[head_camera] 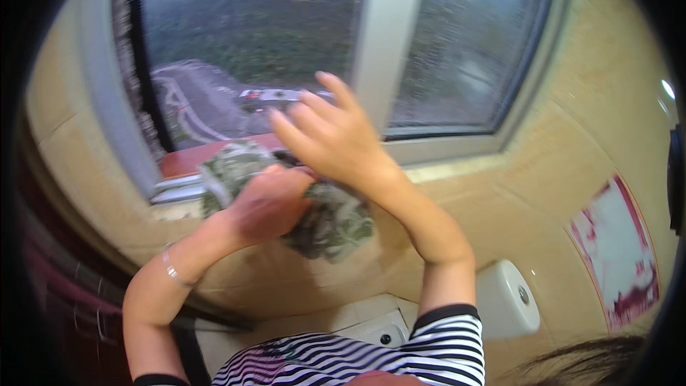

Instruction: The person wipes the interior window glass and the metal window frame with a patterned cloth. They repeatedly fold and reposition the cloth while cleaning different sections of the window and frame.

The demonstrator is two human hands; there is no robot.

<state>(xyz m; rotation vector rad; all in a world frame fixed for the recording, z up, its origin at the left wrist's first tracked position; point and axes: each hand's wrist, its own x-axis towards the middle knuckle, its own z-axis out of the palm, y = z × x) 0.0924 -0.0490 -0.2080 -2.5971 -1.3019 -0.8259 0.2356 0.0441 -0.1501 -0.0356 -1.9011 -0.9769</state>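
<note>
A green, grey and white camouflage-patterned cloth point(343, 228) hangs bunched in front of the window sill. My left hand point(270, 203), with a silver bracelet on its wrist, is closed around the cloth's upper middle. Part of the cloth spreads left over the sill, and the rest droops below my fist. Just above and to the right, my right hand point(335, 139) is raised with its fingers apart, blurred by motion. It appears to hold nothing. Whether its underside touches the cloth is hidden.
Ahead is a window point(257, 37) whose left part appears open, with a reddish ledge point(185, 161) outside. A white toilet tank point(501, 300) stands lower right. Below lies a white floor fixture point(388, 329). Dark red cabinetry point(69, 305) is at left; a decorated tile point(619, 257) is on the right wall.
</note>
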